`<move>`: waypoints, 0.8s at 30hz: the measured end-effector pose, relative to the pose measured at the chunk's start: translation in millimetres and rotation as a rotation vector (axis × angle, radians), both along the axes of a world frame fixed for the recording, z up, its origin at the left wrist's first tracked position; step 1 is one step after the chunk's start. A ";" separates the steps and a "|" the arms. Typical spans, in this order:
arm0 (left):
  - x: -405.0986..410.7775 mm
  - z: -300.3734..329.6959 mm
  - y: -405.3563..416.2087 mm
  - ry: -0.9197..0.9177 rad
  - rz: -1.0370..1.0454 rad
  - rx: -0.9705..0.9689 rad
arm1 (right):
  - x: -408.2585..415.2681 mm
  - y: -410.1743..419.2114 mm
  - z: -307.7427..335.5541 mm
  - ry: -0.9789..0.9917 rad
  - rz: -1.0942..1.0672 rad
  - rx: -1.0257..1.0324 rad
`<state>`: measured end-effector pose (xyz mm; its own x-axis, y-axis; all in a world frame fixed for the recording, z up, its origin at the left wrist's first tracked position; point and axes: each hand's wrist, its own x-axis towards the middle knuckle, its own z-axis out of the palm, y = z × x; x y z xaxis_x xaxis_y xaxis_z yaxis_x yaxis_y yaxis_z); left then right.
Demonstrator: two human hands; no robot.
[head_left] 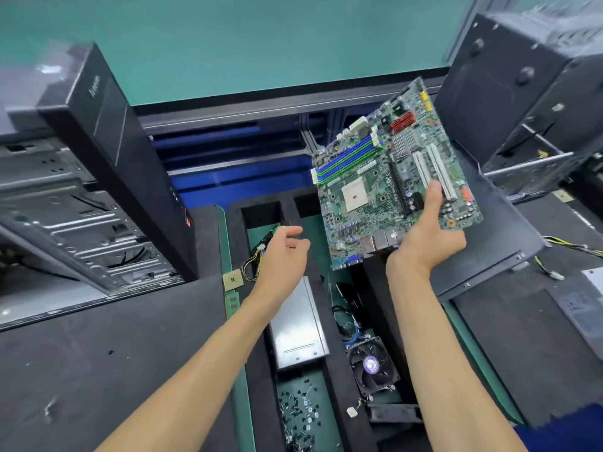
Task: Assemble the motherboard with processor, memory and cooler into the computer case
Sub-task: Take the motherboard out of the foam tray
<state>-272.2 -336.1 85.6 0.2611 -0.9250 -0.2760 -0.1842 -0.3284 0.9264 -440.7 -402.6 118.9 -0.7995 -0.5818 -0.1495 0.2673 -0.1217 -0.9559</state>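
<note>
So the right hand [427, 236] had the motherboard [394, 177] pinched by its near edge, thumb on top, held up in the air above the foam parts tray [235, 230] and tilted with its long axis running up and away. The open computer case [81, 207] sat well off to the left, clear across from the board, so I'd guess it had to swing leftward. The left hand [284, 249] was nearer the case, loosely curled and holding nothing, hovering over the tray near the processor [233, 280].
</note>
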 end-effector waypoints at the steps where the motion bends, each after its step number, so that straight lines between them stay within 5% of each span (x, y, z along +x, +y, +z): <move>1: 1.3 2.8 1.0 0.002 0.012 0.011 | -1.2 5.0 4.4 -0.038 -0.004 0.000; 6: 12.2 15.4 13.8 0.011 0.079 0.037 | 3.1 41.4 9.1 -0.267 0.053 0.048; 24: 101.1 -7.4 174.0 -0.055 0.430 0.045 | 119.6 218.8 -42.6 -0.444 0.245 0.445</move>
